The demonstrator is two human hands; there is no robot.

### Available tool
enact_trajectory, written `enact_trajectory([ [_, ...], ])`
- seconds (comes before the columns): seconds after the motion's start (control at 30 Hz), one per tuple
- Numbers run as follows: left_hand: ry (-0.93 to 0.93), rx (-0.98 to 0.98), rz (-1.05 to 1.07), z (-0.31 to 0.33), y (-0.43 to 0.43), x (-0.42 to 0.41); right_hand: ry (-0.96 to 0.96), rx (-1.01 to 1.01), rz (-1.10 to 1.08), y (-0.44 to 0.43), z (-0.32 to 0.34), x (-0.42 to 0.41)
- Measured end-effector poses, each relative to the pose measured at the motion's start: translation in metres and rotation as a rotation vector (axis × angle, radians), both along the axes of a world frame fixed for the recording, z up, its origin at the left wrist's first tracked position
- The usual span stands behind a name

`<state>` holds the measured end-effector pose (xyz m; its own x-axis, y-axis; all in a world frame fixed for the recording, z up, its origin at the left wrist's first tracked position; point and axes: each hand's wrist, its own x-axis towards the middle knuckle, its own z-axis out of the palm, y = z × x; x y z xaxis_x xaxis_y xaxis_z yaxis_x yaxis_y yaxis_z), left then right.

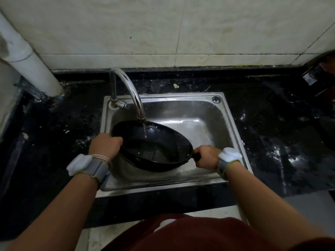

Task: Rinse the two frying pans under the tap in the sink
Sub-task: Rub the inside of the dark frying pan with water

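While tap [130,87] water runs, left hand [106,145] gripping frying pan [152,147] rim, right hand [206,156] fisted around its handle

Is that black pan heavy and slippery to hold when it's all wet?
Probably a bit heavy: the frying pan is held with both hands, the left hand on its rim and the right hand on the handle. Likely slippery too, since water from the tap runs into it. It looks stiff, not bendy.

Most of the pan handle [197,157] hidden inside the right hand [206,156], dark objects [319,73] at the right edge cut off and too dim to identify.
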<state>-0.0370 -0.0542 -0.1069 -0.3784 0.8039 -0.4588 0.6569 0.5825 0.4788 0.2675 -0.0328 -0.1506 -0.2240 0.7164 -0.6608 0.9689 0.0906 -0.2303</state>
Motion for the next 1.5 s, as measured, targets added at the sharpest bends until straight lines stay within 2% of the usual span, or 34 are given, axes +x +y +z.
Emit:
enact_trajectory([
  [0.13, -0.01, 0.051, 0.019, 0.002, 0.002, 0.007, -0.021, 0.06, -0.052, 0.009, 0.004, 0.011],
  [0.27, 0.036, 0.101, -0.017, 0.001, -0.008, 0.018, -0.015, 0.007, -0.131, 0.008, -0.004, 0.013],
  [0.47, 0.075, 0.085, 0.013, 0.002, -0.019, 0.0, -0.006, -0.04, -0.075, 0.016, -0.015, -0.008],
  [0.63, -0.003, -0.015, 0.104, -0.002, -0.03, -0.013, -0.06, 0.02, 0.031, 0.022, -0.012, -0.017],
  [0.8, -0.099, -0.131, 0.107, -0.015, -0.031, -0.025, -0.13, 0.141, 0.098, 0.029, 0.0, -0.022],
  [1.03, -0.001, -0.31, -0.06, -0.028, -0.027, -0.026, -0.189, 0.299, 0.126, 0.028, 0.011, -0.016],
  [1.2, 0.173, -0.175, -0.058, -0.028, -0.009, -0.026, -0.175, 0.386, 0.127, 0.02, 0.011, -0.003],
  [1.4, 0.013, -0.067, 0.079, -0.036, 0.013, -0.012, -0.113, 0.492, 0.079, 0.011, 0.012, 0.013],
  [1.5, 0.05, 0.086, 0.093, -0.035, 0.02, -0.001, -0.096, 0.57, 0.005, 0.006, 0.011, 0.021],
])
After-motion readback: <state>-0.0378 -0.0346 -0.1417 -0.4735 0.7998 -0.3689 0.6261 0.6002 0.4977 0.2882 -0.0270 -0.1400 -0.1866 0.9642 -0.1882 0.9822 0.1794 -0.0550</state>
